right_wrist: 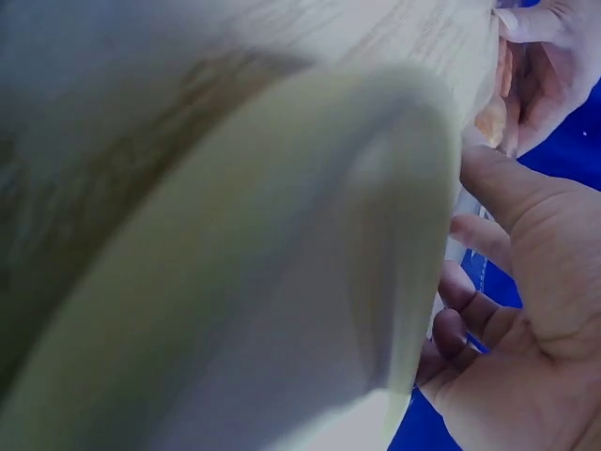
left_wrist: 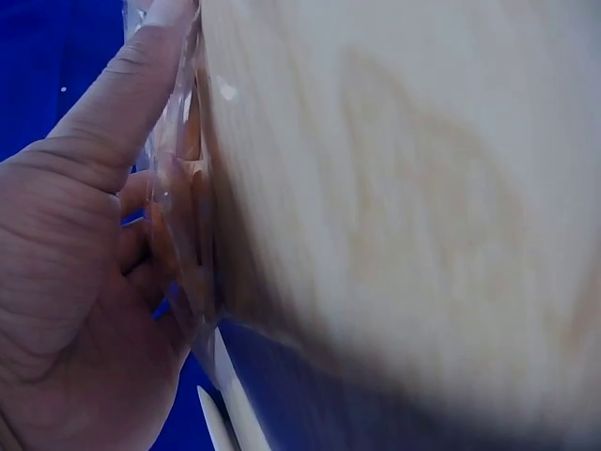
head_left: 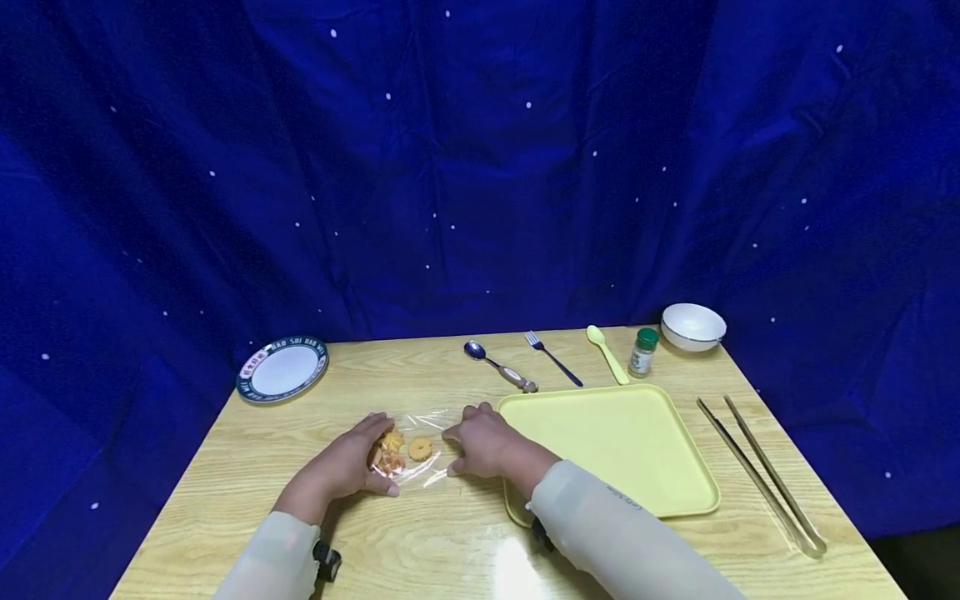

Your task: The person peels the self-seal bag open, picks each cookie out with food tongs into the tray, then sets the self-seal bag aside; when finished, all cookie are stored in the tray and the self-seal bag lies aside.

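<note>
A clear plastic bag of cookies (head_left: 420, 450) lies flat on the wooden table, its yellow and brown cookies gathered mostly toward the left end. My left hand (head_left: 348, 458) holds that end, thumb at the near side and fingers at the far side. In the left wrist view, the thumb (left_wrist: 122, 103) lies along the crinkled plastic, with cookies pressed behind it. At the bag's right end, my right hand (head_left: 487, 442) touches the plastic with thumb and index finger spread apart. Its other fingers (right_wrist: 455, 310) bend loosely beside the tray's edge.
A pale yellow tray (head_left: 600, 442) sits under my right forearm. Behind it lie a dark spoon (head_left: 495, 364), a fork (head_left: 555, 360), a yellow spoon (head_left: 609, 357) and a green-capped jar (head_left: 642, 354). A bowl (head_left: 693, 327), tongs (head_left: 772, 483) and a rimmed plate (head_left: 283, 371) stand farther out.
</note>
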### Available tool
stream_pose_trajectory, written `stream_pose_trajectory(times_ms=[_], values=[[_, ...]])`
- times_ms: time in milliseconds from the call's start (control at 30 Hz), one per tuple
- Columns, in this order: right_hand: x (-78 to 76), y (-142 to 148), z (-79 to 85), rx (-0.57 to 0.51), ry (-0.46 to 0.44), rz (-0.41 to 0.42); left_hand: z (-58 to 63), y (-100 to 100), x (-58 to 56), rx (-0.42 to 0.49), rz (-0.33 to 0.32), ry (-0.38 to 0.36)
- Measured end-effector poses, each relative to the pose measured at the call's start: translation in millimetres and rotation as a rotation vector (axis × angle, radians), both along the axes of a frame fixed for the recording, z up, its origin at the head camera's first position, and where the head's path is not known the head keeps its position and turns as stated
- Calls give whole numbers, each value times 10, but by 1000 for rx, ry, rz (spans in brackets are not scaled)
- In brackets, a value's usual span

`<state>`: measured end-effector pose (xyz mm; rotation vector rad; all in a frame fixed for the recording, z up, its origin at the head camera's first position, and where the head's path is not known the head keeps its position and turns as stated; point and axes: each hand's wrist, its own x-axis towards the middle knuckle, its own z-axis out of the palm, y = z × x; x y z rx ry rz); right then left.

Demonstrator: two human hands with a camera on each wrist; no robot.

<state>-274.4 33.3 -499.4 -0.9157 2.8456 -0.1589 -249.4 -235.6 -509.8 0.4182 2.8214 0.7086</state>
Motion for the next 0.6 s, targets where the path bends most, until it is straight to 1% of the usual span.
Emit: stream_pose_trajectory(times_ms=[133, 233, 333, 433, 600], values=[[20, -39, 30, 23, 19, -5, 4, -17, -2, 6, -11, 15], [27, -57, 42, 38, 28, -8, 10, -16, -1, -2, -21, 54], [21, -61, 31, 46, 27, -13, 20, -8, 2, -16, -25, 107], [12, -62, 8, 48, 25, -14, 43, 5, 5, -26, -11, 167], [6, -55, -11, 42, 21, -15, 57, 19, -5, -55, 4, 291]])
